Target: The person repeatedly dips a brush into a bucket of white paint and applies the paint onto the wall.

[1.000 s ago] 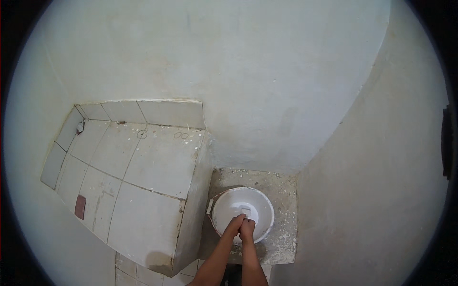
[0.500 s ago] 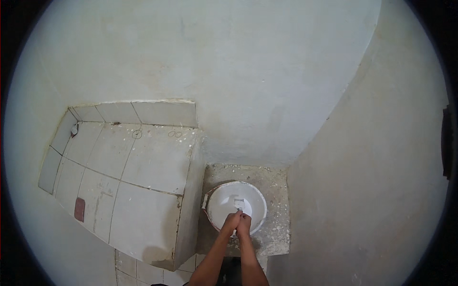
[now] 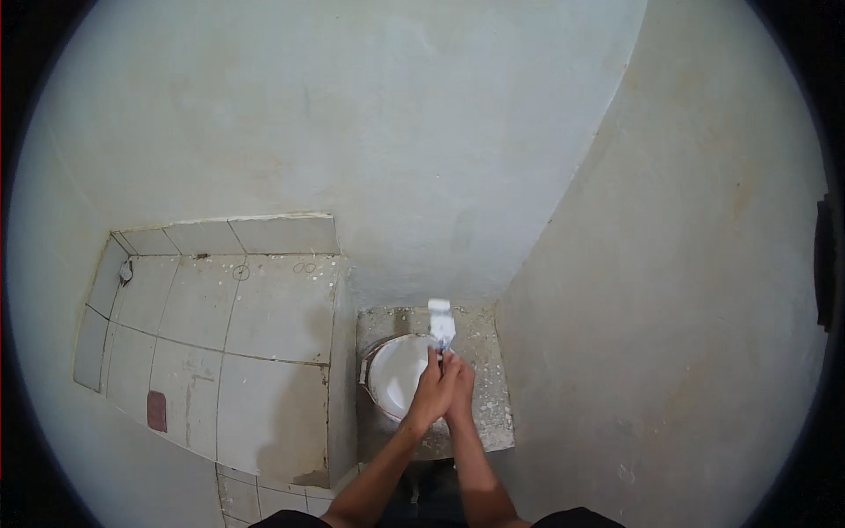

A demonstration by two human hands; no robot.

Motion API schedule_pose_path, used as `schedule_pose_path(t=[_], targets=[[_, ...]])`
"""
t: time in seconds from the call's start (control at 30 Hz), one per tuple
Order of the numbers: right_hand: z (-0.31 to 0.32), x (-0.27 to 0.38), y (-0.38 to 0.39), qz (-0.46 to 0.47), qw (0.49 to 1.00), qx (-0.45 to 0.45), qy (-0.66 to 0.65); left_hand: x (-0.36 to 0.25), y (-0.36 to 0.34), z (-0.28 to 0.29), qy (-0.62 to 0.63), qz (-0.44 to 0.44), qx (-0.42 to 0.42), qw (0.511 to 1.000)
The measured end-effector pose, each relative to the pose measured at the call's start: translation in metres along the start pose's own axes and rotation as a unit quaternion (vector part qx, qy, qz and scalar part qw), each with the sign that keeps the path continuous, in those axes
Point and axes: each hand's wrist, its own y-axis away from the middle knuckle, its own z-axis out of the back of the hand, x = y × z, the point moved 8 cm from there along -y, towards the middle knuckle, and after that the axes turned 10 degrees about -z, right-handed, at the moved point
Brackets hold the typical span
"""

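Observation:
Both of my hands are closed together around the handle of a paintbrush (image 3: 442, 330) coated in white. Its pale head points up and away from me, past the far right rim of a white bucket (image 3: 393, 378). My left hand (image 3: 429, 393) lies against my right hand (image 3: 462, 387), and their fingers overlap, hiding most of the handle. The bucket stands below my hands, with white liquid that looks like paint inside. My hands and wrists cover its right part.
The bucket stands on a rough, white-spotted floor patch (image 3: 489, 414) in a corner. At left is a raised tiled ledge (image 3: 273, 396) bearing a reddish-brown rectangular piece (image 3: 157, 411) and a small crumpled item (image 3: 126, 272). A back wall (image 3: 396, 176) and right wall (image 3: 634, 308) meet beyond.
My hands have risen out over the bucket and moved slightly right. The paintbrush has come up from inside the bucket to beyond its rim. The view has shifted a little.

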Motion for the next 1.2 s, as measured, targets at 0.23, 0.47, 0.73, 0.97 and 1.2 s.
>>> schedule_pose_path(t=[0.23, 0.47, 0.73, 0.97, 1.2], targets=[[-0.014, 0.176, -0.050, 0.191, 0.981, 0.016, 0.006, -0.147, -0.099, -0.021, 0.039, -0.186, -0.019, 0.982], [-0.026, 0.275, -0.110, 0.237, 0.963, 0.086, -0.096, -0.223, -0.181, -0.041, 0.062, -0.246, -0.044, 0.966], [-0.011, 0.217, -0.161, 0.159, 0.971, 0.105, -0.147, -0.156, -0.214, -0.060, -0.011, -0.135, -0.041, 0.990], [-0.015, 0.242, -0.140, 0.098, 0.988, 0.064, -0.099, -0.180, -0.211, -0.054, 0.018, -0.122, -0.024, 0.992], [-0.027, 0.350, -0.101, 0.265, 0.957, 0.103, -0.050, -0.289, -0.200, -0.048, 0.038, -0.273, -0.030, 0.961]])
